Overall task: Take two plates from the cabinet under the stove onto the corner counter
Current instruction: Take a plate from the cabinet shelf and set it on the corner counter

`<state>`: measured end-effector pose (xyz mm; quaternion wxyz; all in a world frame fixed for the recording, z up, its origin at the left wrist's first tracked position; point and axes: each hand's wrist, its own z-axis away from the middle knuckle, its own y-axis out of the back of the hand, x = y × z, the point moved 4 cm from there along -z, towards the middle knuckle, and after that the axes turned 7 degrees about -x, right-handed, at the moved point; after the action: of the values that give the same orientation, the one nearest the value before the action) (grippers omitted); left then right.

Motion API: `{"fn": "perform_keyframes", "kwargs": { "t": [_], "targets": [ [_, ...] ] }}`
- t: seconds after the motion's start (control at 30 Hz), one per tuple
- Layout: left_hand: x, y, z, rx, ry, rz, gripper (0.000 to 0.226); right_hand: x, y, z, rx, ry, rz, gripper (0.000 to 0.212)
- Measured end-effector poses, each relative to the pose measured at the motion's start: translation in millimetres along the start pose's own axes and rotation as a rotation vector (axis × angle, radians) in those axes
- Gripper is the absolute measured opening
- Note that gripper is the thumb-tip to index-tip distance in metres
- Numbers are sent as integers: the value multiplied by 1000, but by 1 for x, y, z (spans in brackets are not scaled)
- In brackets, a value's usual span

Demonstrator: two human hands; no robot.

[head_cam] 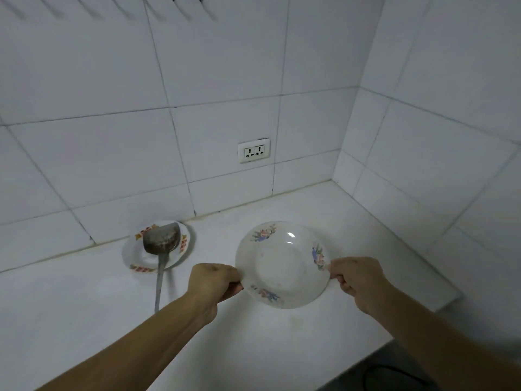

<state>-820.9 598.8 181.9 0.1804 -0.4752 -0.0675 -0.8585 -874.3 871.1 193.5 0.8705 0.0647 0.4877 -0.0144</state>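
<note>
A white plate with pink and blue flowers (282, 266) is held level just above the white corner counter (324, 204). My left hand (214, 280) grips its left rim and my right hand (358, 277) pinches its right rim. Whether a second plate lies stacked under it is hidden. I cannot tell if the plate touches the counter.
To the left, near the tiled wall, a small plate with a red and yellow border (135, 255) carries a metal ladle (162, 241) whose handle points toward me. A wall socket (253, 150) sits above the counter. The counter's front edge (366, 356) drops away at lower right.
</note>
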Motion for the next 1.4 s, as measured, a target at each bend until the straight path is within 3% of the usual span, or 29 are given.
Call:
{"fn": "perform_keyframes", "kwargs": {
  "t": [0.27,0.77,0.93,1.13,1.4],
  "targets": [
    [19,-66,-93,-10,50,-9,5,-27,15,-116,43,-12,54,22],
    [27,-171,-295,93,104,-50,8,-52,13,-356,31,-29,144,12],
    [33,-181,-330,107,122,-86,12,-52,6,-393,61,-76,143,5],
    [36,-184,-351,117,152,-115,7,-51,0,-417,66,-93,156,14],
    [35,-185,-355,107,175,-97,8,-52,2,-422,18,-91,180,4]
  ]
}}
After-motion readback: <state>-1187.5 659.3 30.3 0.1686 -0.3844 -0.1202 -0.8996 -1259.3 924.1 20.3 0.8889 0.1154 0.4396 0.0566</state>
